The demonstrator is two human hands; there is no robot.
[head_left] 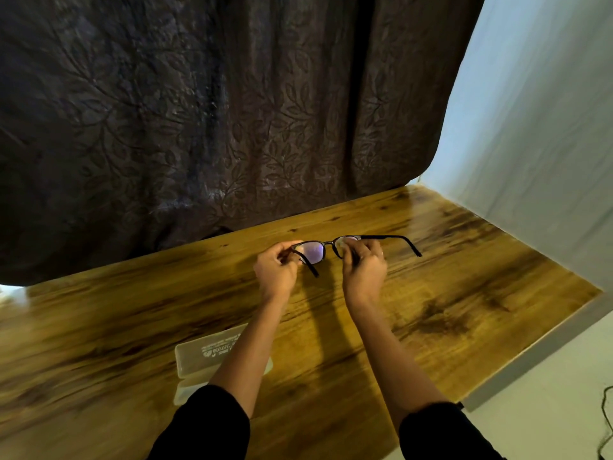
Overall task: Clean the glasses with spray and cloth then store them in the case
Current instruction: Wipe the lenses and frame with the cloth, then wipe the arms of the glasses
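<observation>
Black-framed glasses (pixel 326 248) are held up over the wooden table (pixel 464 293), with both temple arms unfolded. My left hand (pixel 277 268) pinches the frame at its left hinge. My right hand (pixel 365 265) grips the right lens area, its fingers covering much of that lens; I cannot tell whether a cloth is in it. A translucent glasses case (pixel 205 355) lies open on the table near me, partly hidden under my left forearm. No spray bottle is in view.
A dark leaf-patterned curtain (pixel 215 111) hangs behind the table's far edge. A pale wall (pixel 547 144) stands to the right. The table's right edge drops to a light floor, where a black cable (pixel 607 423) lies.
</observation>
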